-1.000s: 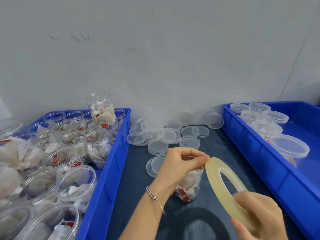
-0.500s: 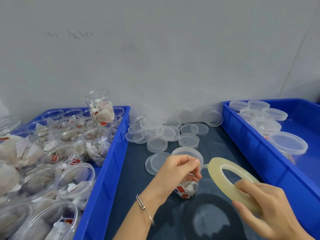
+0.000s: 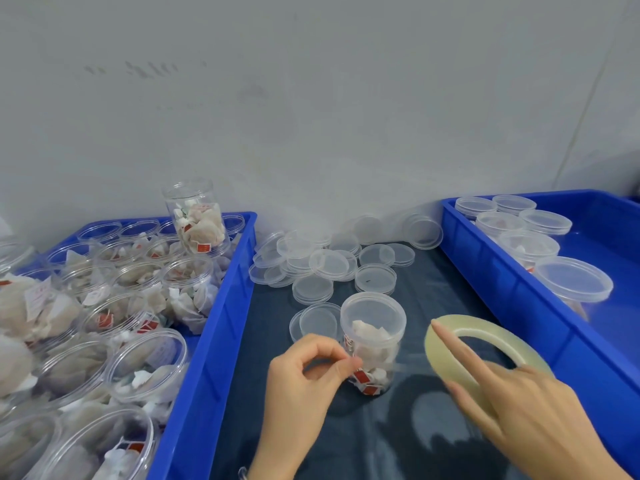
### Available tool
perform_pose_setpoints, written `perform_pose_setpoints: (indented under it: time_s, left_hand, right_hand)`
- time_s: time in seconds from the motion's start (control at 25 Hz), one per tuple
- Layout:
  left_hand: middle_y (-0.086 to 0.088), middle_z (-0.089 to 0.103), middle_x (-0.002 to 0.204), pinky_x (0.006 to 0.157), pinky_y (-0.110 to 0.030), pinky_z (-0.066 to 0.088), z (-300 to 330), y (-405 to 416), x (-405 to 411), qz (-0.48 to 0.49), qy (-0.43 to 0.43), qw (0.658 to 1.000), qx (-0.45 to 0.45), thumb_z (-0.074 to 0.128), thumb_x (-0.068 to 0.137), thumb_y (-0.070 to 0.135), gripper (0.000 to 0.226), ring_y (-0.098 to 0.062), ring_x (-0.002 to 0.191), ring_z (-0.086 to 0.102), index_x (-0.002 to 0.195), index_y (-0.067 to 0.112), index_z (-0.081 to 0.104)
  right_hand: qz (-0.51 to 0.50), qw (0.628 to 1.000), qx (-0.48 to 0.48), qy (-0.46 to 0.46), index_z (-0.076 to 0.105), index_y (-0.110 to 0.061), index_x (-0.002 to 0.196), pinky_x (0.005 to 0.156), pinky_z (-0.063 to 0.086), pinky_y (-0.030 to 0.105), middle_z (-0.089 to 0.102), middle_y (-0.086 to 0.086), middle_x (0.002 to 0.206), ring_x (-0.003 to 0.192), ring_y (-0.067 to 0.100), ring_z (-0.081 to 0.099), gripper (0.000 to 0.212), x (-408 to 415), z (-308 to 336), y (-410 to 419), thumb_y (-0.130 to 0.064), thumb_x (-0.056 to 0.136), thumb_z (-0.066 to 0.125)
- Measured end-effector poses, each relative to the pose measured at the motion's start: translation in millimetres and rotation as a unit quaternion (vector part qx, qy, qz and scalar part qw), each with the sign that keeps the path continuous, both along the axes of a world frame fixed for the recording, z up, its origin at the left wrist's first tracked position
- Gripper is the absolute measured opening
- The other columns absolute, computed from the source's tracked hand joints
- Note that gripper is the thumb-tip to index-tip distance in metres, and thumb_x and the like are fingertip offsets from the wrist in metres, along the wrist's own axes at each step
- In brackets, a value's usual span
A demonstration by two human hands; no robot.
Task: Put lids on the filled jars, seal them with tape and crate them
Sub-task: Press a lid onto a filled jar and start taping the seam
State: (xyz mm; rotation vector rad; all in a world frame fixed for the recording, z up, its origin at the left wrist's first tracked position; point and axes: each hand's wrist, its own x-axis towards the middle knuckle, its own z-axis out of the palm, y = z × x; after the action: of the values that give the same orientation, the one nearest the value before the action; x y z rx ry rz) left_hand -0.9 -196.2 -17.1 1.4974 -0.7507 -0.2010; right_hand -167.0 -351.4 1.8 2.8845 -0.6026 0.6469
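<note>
Between two blue plastic crates, on dark cloth, we see our left hand pinching tape against the lidded clear plastic jar while our right hand grips the translucent tape roll just right of it.

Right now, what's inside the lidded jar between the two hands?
Through the clear wall of the lidded jar: pale tea bags with red-and-white tags, packed mostly in the lower part, little under the lid. The left hand covers its lower left side, so contents there are hidden.
</note>
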Motion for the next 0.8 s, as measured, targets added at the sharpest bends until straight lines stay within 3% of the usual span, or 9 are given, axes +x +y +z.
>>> perform_pose_setpoints:
  time_s: [0.04,0.12,0.16,0.2,0.28,0.36,0.44,0.56,0.8]
  left_hand:
    - [-0.001,0.067,0.072,0.066,-0.010,0.048,-7,0,-1,0.000,0.014,1.000,-0.003,0.079,0.069,-0.003,0.019,-0.005,0.067,0.064,0.062,0.012,0.069]
    - [-0.001,0.067,0.080,0.073,-0.014,0.050,-21,-3,2,0.013,0.027,0.999,-0.026,0.078,0.068,-0.006,0.022,-0.008,0.076,0.065,0.060,0.012,0.068]
    - [0.000,0.067,0.086,0.077,-0.017,0.051,-26,-6,6,0.022,0.031,0.998,-0.040,0.078,0.067,-0.005,0.022,-0.008,0.084,0.065,0.059,0.012,0.067]
    - [0.003,0.067,0.093,0.081,-0.019,0.052,-29,-9,10,0.028,0.032,0.998,-0.050,0.078,0.067,-0.003,0.022,-0.008,0.092,0.065,0.058,0.013,0.067]
    - [0.009,0.066,0.103,0.087,-0.021,0.051,-34,-13,16,0.024,0.035,0.997,-0.062,0.079,0.066,0.004,0.019,-0.005,0.105,0.062,0.058,0.016,0.067]
    - [0.010,0.066,0.109,0.087,-0.018,0.050,-37,-15,18,0.018,0.050,0.995,-0.082,0.078,0.063,0.013,0.013,-0.004,0.110,0.060,0.058,0.017,0.067]
    - [0.008,0.067,0.111,0.085,-0.016,0.049,-39,-19,20,0.021,0.070,0.993,-0.096,0.077,0.063,0.013,0.012,-0.003,0.111,0.060,0.057,0.015,0.066]
    - [0.004,0.069,0.109,0.082,-0.014,0.049,-46,-24,21,0.020,0.093,0.990,-0.101,0.076,0.068,-0.004,0.020,-0.004,0.109,0.062,0.057,0.009,0.064]
    - [-0.004,0.068,0.112,0.079,-0.011,0.049,-52,-31,26,0.031,0.123,0.986,-0.108,0.072,0.072,-0.011,0.015,-0.005,0.108,0.063,0.063,-0.006,0.062]
  right_hand:
    - [-0.004,1.000,-0.020,0.002,-0.022,-0.049,0.142,0.041,0.016,0.017,0.056,-0.018,0.073,0.056,0.007,0.053,0.067,1,-8,-4,-0.057,0.089,0.018]
    - [0.001,0.999,-0.022,0.025,-0.031,-0.049,0.138,0.050,0.025,0.020,0.062,-0.017,0.095,0.064,0.009,0.055,0.067,7,-19,-11,-0.052,0.095,0.021]
    - [-0.006,0.999,-0.005,0.051,-0.029,-0.051,0.138,0.057,0.032,0.022,0.061,-0.014,0.097,0.066,0.011,0.054,0.062,11,-17,-9,-0.049,0.098,0.018]
    - [0.000,0.999,-0.003,0.050,-0.016,-0.053,0.143,0.058,0.038,0.026,0.059,-0.008,0.084,0.060,0.014,0.053,0.057,15,-16,-9,-0.046,0.099,0.020]
    - [-0.029,0.999,0.003,0.030,0.029,-0.042,0.146,0.045,0.035,0.034,0.039,-0.004,0.056,0.041,0.020,0.037,0.053,21,-11,-9,-0.036,0.093,0.031]
    - [-0.033,0.998,-0.039,-0.025,0.047,-0.037,0.137,0.044,0.026,0.032,0.025,-0.002,0.053,0.041,0.019,0.021,0.047,24,-9,-14,-0.037,0.092,0.034]
    - [-0.030,0.996,-0.064,-0.062,0.053,-0.038,0.132,0.043,0.028,0.032,0.023,-0.002,0.053,0.043,0.020,0.019,0.044,27,-10,-17,-0.044,0.093,0.033]
    - [-0.041,0.994,-0.078,-0.061,0.057,-0.038,0.130,0.042,0.031,0.032,0.023,-0.001,0.051,0.042,0.020,0.019,0.044,31,-12,-20,-0.046,0.093,0.033]
    - [-0.035,0.992,-0.099,-0.070,0.059,-0.040,0.127,0.046,0.025,0.029,0.020,-0.002,0.053,0.044,0.019,0.017,0.044,35,-16,-20,-0.044,0.092,0.033]
